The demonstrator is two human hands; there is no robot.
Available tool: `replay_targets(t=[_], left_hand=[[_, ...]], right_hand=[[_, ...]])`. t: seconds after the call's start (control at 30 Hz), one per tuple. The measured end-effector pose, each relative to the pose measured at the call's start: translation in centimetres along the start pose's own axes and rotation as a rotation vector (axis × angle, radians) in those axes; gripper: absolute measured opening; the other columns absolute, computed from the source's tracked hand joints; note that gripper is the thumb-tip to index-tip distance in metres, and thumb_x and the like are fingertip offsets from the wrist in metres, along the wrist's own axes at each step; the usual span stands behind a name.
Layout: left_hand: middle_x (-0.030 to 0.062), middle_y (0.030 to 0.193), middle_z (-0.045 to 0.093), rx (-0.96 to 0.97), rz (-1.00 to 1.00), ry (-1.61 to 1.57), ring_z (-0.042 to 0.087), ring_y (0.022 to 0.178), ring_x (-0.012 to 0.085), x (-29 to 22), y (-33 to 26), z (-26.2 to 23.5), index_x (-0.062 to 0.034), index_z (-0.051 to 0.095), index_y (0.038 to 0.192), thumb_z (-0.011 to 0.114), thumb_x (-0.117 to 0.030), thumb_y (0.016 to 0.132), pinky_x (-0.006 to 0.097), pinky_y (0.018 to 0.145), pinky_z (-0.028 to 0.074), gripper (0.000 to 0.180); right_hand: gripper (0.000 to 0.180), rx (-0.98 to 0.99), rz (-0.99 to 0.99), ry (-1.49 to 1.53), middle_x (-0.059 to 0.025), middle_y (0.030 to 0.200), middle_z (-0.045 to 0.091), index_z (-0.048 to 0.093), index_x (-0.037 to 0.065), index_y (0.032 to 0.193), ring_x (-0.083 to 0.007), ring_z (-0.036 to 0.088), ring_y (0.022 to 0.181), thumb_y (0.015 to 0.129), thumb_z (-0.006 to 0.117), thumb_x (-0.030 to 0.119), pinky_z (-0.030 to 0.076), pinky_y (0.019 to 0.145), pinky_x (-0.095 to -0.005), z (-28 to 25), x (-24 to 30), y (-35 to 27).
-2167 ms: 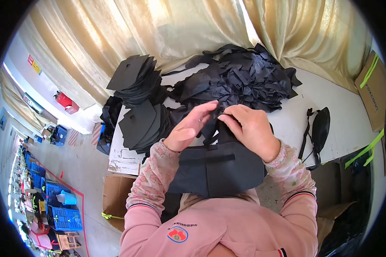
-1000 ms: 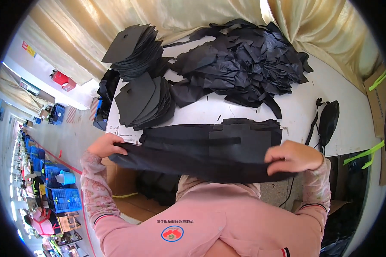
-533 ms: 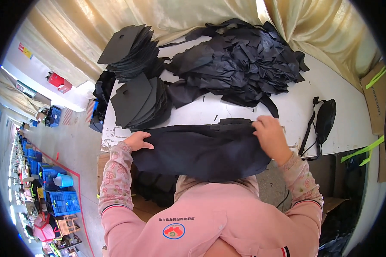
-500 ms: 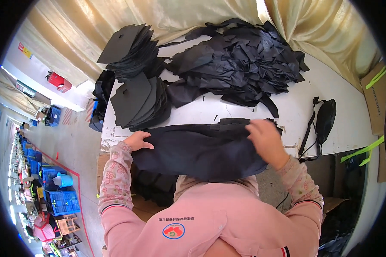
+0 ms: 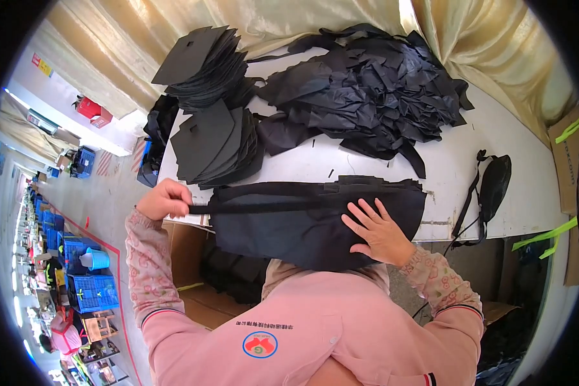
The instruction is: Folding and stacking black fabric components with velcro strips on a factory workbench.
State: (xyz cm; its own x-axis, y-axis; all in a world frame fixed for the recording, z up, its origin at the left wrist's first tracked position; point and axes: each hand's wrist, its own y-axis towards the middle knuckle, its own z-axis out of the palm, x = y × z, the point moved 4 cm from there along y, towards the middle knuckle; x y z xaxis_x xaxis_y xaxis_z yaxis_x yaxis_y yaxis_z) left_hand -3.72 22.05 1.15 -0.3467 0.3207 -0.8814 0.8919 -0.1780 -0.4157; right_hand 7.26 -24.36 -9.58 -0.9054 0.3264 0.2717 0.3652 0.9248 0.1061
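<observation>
A stack of black fabric pieces (image 5: 270,235) lies at the table's near edge, its front part hanging over toward my lap. Across its upper part runs a black strap (image 5: 257,207). My left hand (image 5: 166,200) is closed on the strap's left end, just beyond the stack's left side. Flat on the right part of the fabric rests my right hand (image 5: 378,230), fingers spread. What the strap joins at its right end I cannot make out.
Two piles of stiff black panels (image 5: 206,145) stand at the table's left. A large heap of black fabric (image 5: 373,90) fills the back. A small black pouch with a strap (image 5: 495,183) lies at the right. Beyond the table are blue crates (image 5: 93,293) and a cardboard box (image 5: 563,161).
My left hand has moved left and closed on the strap, which now stretches across the fabric. My right hand has come down and left, flat onto the cloth.
</observation>
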Motion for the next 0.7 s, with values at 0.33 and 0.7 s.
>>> replay_targets(t=[0.33,0.7], left_hand=[[-0.0029,0.064,0.057,-0.371,-0.251,0.376,0.049,0.059,0.0043,5.3,-0.1,0.0,-0.0023,0.068,0.082,0.073,-0.020,0.087,0.023,0.052,0.038,0.019],[-0.0041,0.075,0.056,-0.440,0.531,0.351,0.046,0.063,0.0025,-11.6,6.0,15.1,-0.0029,0.060,0.095,0.069,-0.008,0.089,0.020,0.059,0.040,0.012]], right_hand=[[0.081,0.026,-0.002,0.039,-0.0120,0.153,0.035,0.039,0.013,0.147,-0.0334,0.031,0.142,0.078,0.076,0.037,0.024,0.116,-0.0542,-1.3,0.1,0.7],[0.050,-0.126,-0.057,1.585,-0.0071,0.113,0.064,0.045,0.003,0.139,-0.0088,0.062,0.085,0.092,0.062,0.001,0.052,0.075,-0.0235,-7.2,7.1,13.6]])
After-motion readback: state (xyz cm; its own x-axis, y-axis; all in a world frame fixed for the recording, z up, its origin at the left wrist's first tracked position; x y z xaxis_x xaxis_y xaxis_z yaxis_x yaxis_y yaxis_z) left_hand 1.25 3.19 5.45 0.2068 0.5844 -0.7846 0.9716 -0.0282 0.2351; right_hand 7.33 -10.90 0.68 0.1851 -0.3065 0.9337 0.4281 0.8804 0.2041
